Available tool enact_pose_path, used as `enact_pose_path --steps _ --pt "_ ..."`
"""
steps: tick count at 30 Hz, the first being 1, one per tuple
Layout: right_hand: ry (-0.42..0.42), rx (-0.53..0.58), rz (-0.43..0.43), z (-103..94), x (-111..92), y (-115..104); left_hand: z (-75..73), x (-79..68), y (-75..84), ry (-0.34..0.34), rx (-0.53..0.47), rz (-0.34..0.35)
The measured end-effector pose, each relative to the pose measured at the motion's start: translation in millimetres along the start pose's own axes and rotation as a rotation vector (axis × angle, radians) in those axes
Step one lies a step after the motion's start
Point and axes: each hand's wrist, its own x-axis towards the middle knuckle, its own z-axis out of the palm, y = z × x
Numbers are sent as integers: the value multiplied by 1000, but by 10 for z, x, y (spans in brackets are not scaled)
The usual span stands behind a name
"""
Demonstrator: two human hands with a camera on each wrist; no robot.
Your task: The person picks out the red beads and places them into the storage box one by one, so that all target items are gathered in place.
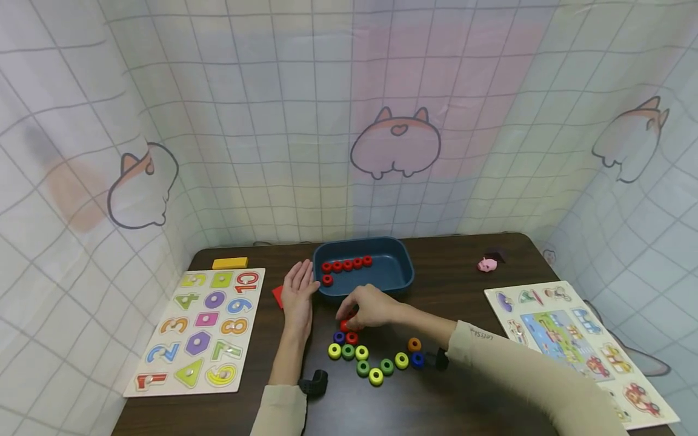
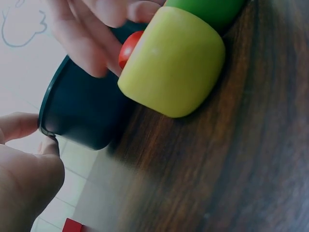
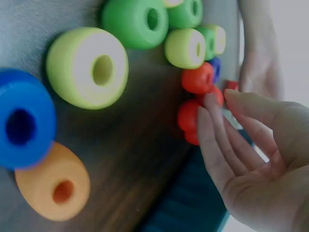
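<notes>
A dark blue bin stands at the back of the table, with several red beads inside toward its left. My left hand lies along the bin's left side, fingers straight, with fingertips and thumb at the rim in the left wrist view. In front of the bin, my right hand reaches down, its thumb and fingers pinching a red bead. Another red bead and a dark blue bead lie just below it. The fingers partly cover the red beads in the right wrist view.
Nearer me, yellow beads, green beads, an orange bead and a blue bead form a loose curve. A number puzzle board lies left, a picture board right. Yellow block and pink pig figure sit farther back.
</notes>
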Motion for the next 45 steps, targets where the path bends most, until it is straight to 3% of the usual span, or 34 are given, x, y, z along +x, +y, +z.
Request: enact_pose_path --steps 6,14,23,26,32,39,45 --pt "1 40 -1 111 11 29 -2 -7 3 -7 -12 -3" --pt "2 -40 -55 59 17 -3 15 -14 45 -23 -27 -15" --pt "13 334 68 -316 71 -151 8 -17 39 -9 -37 -10" --pt "51 384 73 -486 148 -142 4 -15 15 -8 -23 3" --pt "126 299 135 -719 418 6 7 -4 15 -9 5 17" --pt "169 252 187 -636 719 239 -21 -5 -19 3 1 10" --pt "247 -86 109 -477 913 319 -24 11 -16 -15 -20 23"
